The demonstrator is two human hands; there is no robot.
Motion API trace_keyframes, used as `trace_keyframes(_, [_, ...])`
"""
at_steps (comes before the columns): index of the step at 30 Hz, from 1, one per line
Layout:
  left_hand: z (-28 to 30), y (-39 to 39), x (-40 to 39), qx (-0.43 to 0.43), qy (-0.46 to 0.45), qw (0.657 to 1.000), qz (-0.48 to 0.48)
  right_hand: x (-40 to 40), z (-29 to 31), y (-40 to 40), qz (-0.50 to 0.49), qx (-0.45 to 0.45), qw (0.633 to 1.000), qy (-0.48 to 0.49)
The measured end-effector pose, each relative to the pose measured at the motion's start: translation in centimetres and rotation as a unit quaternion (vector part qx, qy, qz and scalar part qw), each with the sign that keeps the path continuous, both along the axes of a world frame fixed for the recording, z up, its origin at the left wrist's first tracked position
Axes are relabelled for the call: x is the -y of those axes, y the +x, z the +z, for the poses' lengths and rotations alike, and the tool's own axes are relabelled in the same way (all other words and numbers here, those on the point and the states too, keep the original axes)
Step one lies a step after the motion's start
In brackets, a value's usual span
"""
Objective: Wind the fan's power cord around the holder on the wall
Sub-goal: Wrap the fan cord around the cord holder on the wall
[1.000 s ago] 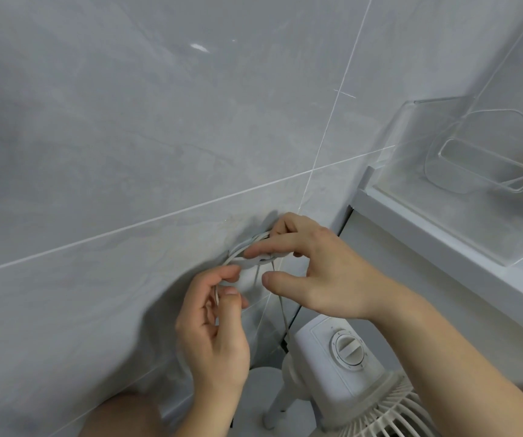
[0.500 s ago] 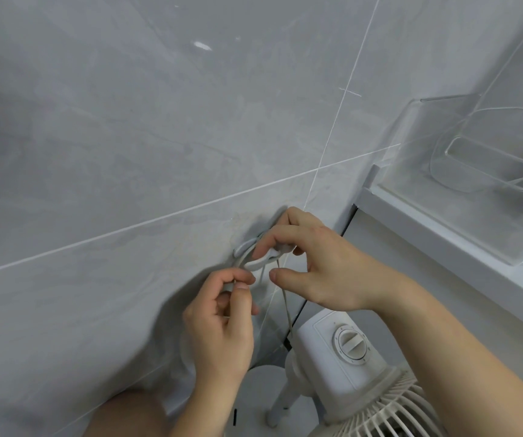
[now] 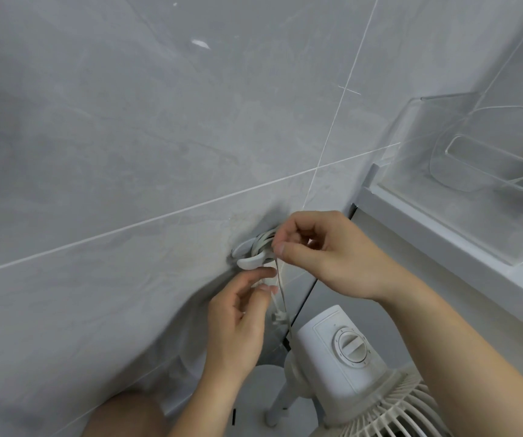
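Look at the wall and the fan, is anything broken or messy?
Nothing looks broken. The power cord is looped on the white holder on the grey tile wall, pinched by the right hand and the left hand. One strand hangs loose beneath. The fan stands upright.

Glossy grey wall tiles (image 3: 127, 137), white plastic holder (image 3: 249, 262)

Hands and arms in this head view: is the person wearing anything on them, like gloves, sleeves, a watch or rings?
Nothing shows. The left hand and right hand are bare, with no gloves and no rings visible. Both forearms are bare as far as the frame shows them, with no sleeve, watch or bracelet at either wrist. The fingernails that show are short and unpainted.
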State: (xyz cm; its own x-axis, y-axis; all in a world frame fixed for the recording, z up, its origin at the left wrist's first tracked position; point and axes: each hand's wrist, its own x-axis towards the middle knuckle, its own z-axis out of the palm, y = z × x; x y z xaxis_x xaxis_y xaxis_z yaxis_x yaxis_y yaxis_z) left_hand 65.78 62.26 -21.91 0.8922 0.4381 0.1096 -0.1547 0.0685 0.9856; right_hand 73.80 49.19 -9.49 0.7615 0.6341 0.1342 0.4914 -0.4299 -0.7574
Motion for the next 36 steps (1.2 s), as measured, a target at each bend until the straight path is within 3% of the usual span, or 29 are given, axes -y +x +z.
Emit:
trace_keyframes(2, [-0.3,0.1,0.0,0.006,-0.008,0.999,-0.033,0.1,-0.1,0.2,-0.023,-0.009,0.999,-0.027])
trace_keyframes(4, [-0.3,0.1,0.0,0.011,-0.009,0.998,-0.068,0.5,-0.3,0.5,-0.043,-0.03,0.992,-0.113])
trace_keyframes(7, [0.0,0.1,-0.1,0.018,-0.021,0.994,-0.107,1.1,-1.1,0.7,-0.056,-0.053,0.957,-0.281])
trace_keyframes(9, [0.1,0.0,-0.3,0.026,-0.034,0.991,-0.13,1.1,-1.7,0.8,-0.046,-0.066,0.942,-0.327])
trace_keyframes(15, [0.0,-0.1,-0.5,0.047,-0.04,0.983,-0.171,1.1,-2.4,1.7,0.018,-0.086,0.947,-0.308])
trace_keyframes(20, [0.1,-0.1,-0.6,0.045,-0.022,0.986,-0.161,1.8,-2.7,2.4,-0.014,-0.158,0.949,-0.272])
trace_keyframes(26, [0.0,-0.2,-0.4,0.032,-0.011,0.989,-0.141,3.5,-2.9,3.4,-0.04,-0.114,0.943,-0.31])
trace_keyframes(36, [0.8,0.0,-0.2,0.013,0.006,0.994,-0.113,3.3,-3.0,3.9,-0.111,-0.091,0.95,-0.279])
